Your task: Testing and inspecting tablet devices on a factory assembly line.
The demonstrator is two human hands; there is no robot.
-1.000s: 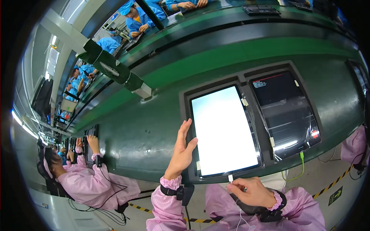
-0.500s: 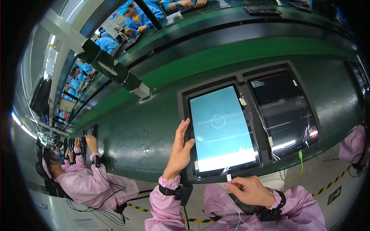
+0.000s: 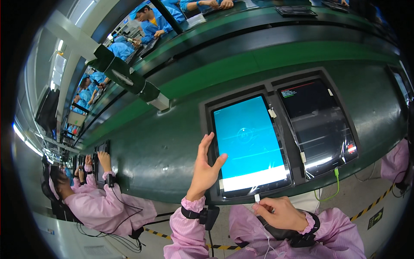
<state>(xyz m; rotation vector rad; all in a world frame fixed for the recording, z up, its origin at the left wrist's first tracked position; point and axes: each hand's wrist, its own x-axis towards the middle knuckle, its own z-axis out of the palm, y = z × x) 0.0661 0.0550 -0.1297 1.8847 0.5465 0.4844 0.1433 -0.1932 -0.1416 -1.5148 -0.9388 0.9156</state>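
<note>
A tablet [image 3: 248,151] with a lit blue screen and a faint circle lies in the left recess of a dark two-slot tray [image 3: 272,93]. My left hand [image 3: 202,172] rests at its left edge, fingers stretched up and thumb apart over the screen's border. At the tablet's lower edge, my right hand [image 3: 282,214] pinches a white cable plug [image 3: 257,198]; I cannot tell whether it is fully seated. A thin white cord hangs below that hand. The right recess holds a second tablet [image 3: 317,129] with a dark screen, small lines of text and a green cable [image 3: 337,183] at its bottom.
The tray sits at the near edge of a green bench [image 3: 155,151]. A taped post [image 3: 125,77] stands to the left. Co-workers in pink [image 3: 103,209] sit along the left, with another pink sleeve [image 3: 394,162] at right. People in blue [image 3: 151,21] work across the far bench.
The left tablet's screen has turned a deeper blue, with marks inside its circle. My left thumb has moved right over the screen edge. The white plug has shifted slightly up.
</note>
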